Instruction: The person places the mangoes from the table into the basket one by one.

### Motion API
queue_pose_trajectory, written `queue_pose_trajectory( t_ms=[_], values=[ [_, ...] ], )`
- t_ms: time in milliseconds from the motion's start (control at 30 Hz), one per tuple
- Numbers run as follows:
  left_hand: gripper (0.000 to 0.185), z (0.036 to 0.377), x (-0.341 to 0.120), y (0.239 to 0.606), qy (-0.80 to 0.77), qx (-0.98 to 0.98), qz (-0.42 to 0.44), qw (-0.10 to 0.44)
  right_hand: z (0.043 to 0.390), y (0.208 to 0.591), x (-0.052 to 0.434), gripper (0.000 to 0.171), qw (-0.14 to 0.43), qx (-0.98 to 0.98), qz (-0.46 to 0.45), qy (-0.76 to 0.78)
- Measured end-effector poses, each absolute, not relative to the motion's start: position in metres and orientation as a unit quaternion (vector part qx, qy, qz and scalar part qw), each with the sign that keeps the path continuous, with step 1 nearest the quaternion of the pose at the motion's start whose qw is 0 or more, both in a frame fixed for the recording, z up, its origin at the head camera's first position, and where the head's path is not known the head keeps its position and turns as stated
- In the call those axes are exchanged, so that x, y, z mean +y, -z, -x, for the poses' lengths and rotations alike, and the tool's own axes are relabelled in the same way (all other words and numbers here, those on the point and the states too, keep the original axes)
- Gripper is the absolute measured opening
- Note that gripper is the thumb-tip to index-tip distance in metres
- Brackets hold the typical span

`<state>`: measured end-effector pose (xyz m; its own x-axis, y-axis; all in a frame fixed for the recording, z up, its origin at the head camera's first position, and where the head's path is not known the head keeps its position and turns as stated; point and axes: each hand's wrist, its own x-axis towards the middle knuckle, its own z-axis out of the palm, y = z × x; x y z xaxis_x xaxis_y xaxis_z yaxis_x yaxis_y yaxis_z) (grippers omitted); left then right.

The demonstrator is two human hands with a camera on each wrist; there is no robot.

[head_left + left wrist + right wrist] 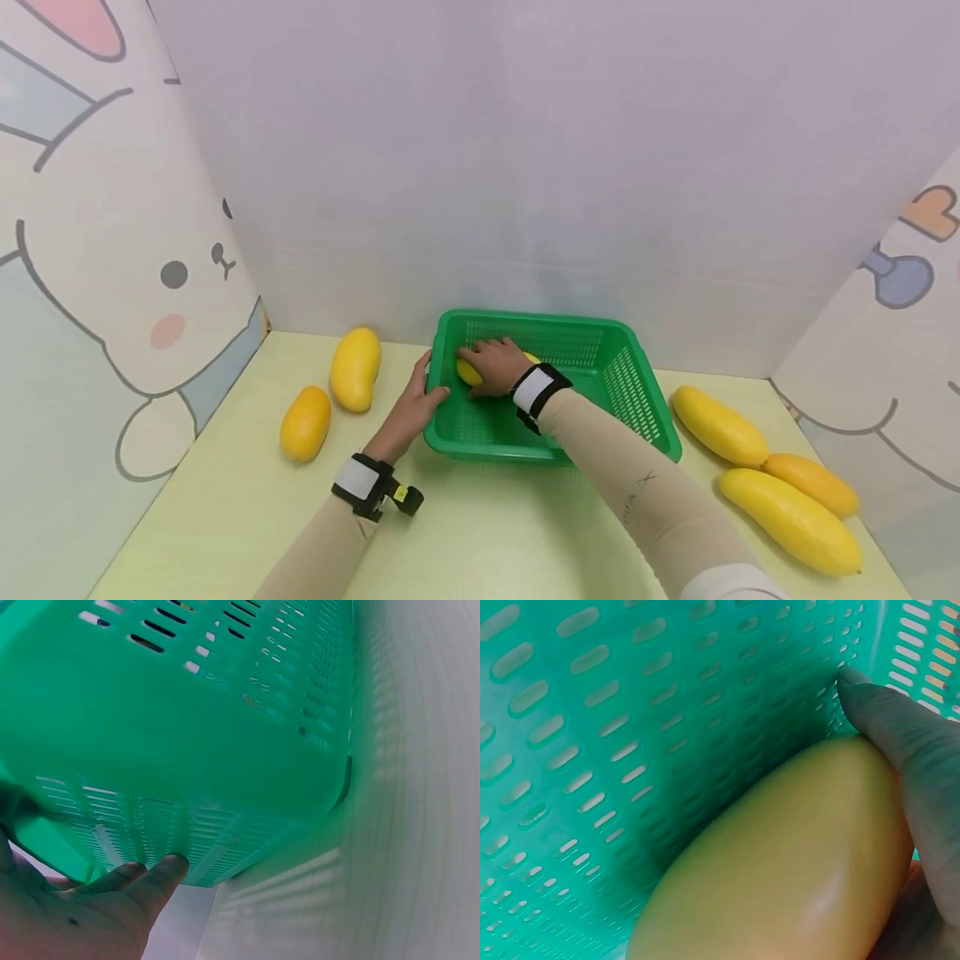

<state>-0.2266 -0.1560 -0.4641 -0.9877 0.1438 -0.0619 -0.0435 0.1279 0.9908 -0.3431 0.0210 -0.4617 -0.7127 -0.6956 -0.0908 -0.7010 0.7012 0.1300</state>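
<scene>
A green plastic basket [517, 454] with slotted walls stands on the table near the back wall. My left hand [408, 408] holds its left rim, thumb over the edge and fingers along the outside; those fingers [154, 889] lie against the slotted wall in the left wrist view. Inside the basket, toward its back left, my right hand [498, 367] grips a smooth yellow mango [468, 372]. Up close in the right wrist view, this mango [787, 862] lies alongside the slotted wall, with the thumb [885, 712] at its end. The hand covers much of the mango in the head view.
Two more mangoes lie left of the basket, a yellow one [356, 367] and a smaller orange-yellow one [305, 423]. On the right are two long yellow fruits, one behind [720, 425] and one in front [791, 518], with an orange fruit [813, 483] between them. Cloth-covered walls [525, 167] enclose the table.
</scene>
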Motion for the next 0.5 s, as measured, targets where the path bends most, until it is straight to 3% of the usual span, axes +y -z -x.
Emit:
queue_pose_trajectory(
  t_ms=[500],
  values=[
    [0.073, 0.2255, -0.1568, 0.4599, -0.662, 0.745, -0.039, 0.070, 0.3439, 0.4603, 0.0197, 0.081, 0.024, 0.923, 0.373, -0.086]
  ],
)
